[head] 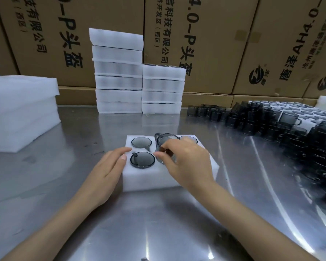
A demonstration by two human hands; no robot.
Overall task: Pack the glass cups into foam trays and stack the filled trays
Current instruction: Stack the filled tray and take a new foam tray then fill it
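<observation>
A white foam tray (149,182) lies on the steel table in front of me. Smoky glass cups sit in its pockets: one at the back left (141,142), one at the front left (142,160), another at the back right (189,139) partly hidden by my hand. My right hand (186,164) grips a tilted glass cup (165,146) over the tray's middle. My left hand (109,167) rests flat on the tray's left edge, fingers straight.
Two stacks of filled foam trays (119,81) (162,89) stand at the back. A pile of foam sheets (21,113) lies at the left. Many loose glass cups (271,119) crowd the right side. Cardboard boxes (205,34) wall the back.
</observation>
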